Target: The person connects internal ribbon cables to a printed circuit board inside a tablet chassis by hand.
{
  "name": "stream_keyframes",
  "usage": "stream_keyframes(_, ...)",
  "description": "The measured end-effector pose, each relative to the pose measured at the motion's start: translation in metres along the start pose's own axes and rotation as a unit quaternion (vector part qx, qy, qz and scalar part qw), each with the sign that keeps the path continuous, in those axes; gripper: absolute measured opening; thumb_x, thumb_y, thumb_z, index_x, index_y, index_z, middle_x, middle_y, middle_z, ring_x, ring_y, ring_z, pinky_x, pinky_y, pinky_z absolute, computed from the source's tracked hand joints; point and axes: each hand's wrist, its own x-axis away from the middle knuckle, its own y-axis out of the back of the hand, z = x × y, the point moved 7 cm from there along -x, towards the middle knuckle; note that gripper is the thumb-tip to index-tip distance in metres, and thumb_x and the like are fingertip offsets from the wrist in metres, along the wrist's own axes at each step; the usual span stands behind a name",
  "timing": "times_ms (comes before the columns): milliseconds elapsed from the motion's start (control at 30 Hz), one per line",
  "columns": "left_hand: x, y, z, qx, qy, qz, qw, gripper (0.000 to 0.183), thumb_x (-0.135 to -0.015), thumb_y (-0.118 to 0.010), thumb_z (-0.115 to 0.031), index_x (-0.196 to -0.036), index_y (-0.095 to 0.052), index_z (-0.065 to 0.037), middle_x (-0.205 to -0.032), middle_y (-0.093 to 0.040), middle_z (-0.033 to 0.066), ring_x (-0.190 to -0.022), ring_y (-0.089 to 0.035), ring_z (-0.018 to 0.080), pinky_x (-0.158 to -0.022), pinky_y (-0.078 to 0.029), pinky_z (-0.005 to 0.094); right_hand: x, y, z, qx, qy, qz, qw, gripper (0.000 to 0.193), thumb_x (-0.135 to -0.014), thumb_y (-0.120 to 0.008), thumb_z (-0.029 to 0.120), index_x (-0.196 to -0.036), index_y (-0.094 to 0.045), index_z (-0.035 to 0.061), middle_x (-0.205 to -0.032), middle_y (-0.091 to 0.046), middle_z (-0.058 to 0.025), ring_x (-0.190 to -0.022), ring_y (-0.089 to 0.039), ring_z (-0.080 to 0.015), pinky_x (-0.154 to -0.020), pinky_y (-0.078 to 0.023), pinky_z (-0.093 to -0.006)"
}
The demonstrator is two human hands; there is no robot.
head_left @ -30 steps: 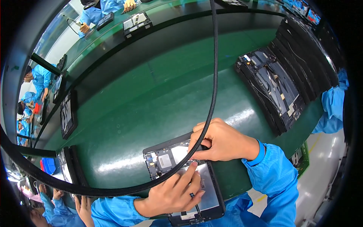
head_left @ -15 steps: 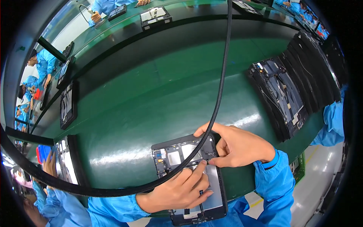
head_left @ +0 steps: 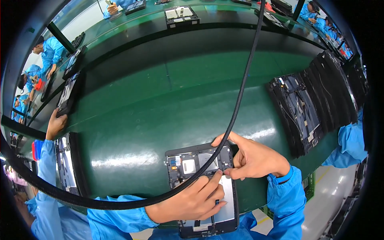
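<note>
An opened tablet (head_left: 188,151) lies at the near edge of the green bench, its circuit parts, light battery-like plates and flat cables exposed. My right hand (head_left: 256,158) holds its far right corner, index finger on the top edge and thumb on the inner side. My left hand (head_left: 190,202) rests over the tablet's middle with fingers apart. One left fingertip presses the inner frame just beside my right thumb. Whatever lies under that fingertip is hidden. A dark flat cable shows between my left thumb and fingers.
A thick black cable (head_left: 239,96) arcs across the view above the tablet. Many dark tablet housings (head_left: 298,110) lean in a row at right. Another tablet stack (head_left: 68,164) stands at left, near a co-worker's hand (head_left: 56,125). More tablets (head_left: 182,15) sit along the dark line beyond.
The view has shifted slightly. The co-worker's hand at left has moved from the near tablet stack up to a tablet on the dark line. My hands keep nearly the same hold.
</note>
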Motion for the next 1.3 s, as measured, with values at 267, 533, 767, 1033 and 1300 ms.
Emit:
stream_keyframes(267,0.004,-0.002,0.007,0.079,0.04,-0.031,0.996,0.033,-0.092,-0.078,-0.037,-0.103,-0.073,-0.007,-0.13,-0.074,0.0174,-0.077,-0.059,0.0215,-0.069,-0.051,0.0321,0.004,-0.004,0.0,-0.047,0.008,-0.039,0.998,0.076,-0.087,-0.078,0.002,-0.154,-0.045,0.0081,-0.062,-0.057,0.0018,-0.055,-0.052,-0.0044,-0.052,-0.034,-0.0285)
stream_keyframes(533,0.06,0.024,0.053,0.248,0.157,-0.209,0.933,0.034,-0.104,-0.057,-0.026,-0.117,-0.076,-0.001,-0.12,-0.078,0.0182,-0.096,-0.071,0.0326,-0.089,-0.055,0.0453,0.002,0.003,0.007,0.022,0.175,-0.126,0.976,0.057,-0.085,-0.081,0.003,-0.139,-0.062,0.0058,-0.068,-0.053,0.0041,-0.059,-0.042,-0.0032,-0.056,-0.031,-0.0249)
stream_keyframes(767,0.118,0.042,0.025,0.128,-0.046,-0.1,0.986,0.022,-0.088,-0.073,-0.026,-0.103,-0.082,-0.013,-0.102,-0.077,0.0028,-0.091,-0.068,0.0217,-0.091,-0.055,0.0424,0.007,-0.091,0.065,0.312,0.423,-0.086,0.846,0.025,-0.077,-0.084,0.014,-0.1,-0.076,0.0114,-0.104,-0.063,-0.0054,-0.107,-0.059,-0.0314,-0.088,-0.047,-0.0429)
stream_keyframes(1033,0.126,0.041,0.007,0.119,-0.145,-0.079,0.979,0.025,-0.093,-0.067,-0.026,-0.101,-0.075,-0.003,-0.11,-0.073,0.0103,-0.102,-0.071,0.0264,-0.102,-0.056,0.0431,-0.011,-0.11,0.05,0.362,0.383,-0.019,0.85,0.02,-0.079,-0.087,0.013,-0.092,-0.072,0.0093,-0.11,-0.059,-0.006,-0.117,-0.055,-0.0344,-0.098,-0.044,-0.0485)
stream_keyframes(1300,0.13,0.033,-0.002,0.072,-0.244,-0.061,0.965,0.028,-0.095,-0.065,-0.027,-0.102,-0.073,-0.001,-0.117,-0.071,0.0163,-0.112,-0.069,0.0317,-0.103,-0.056,0.0482,-0.006,-0.108,0.052,0.38,0.418,-0.077,0.821,0.014,-0.081,-0.081,0.008,-0.091,-0.071,0.0087,-0.1,-0.063,-0.0033,-0.106,-0.062,-0.0276,-0.1,-0.049,-0.0455)
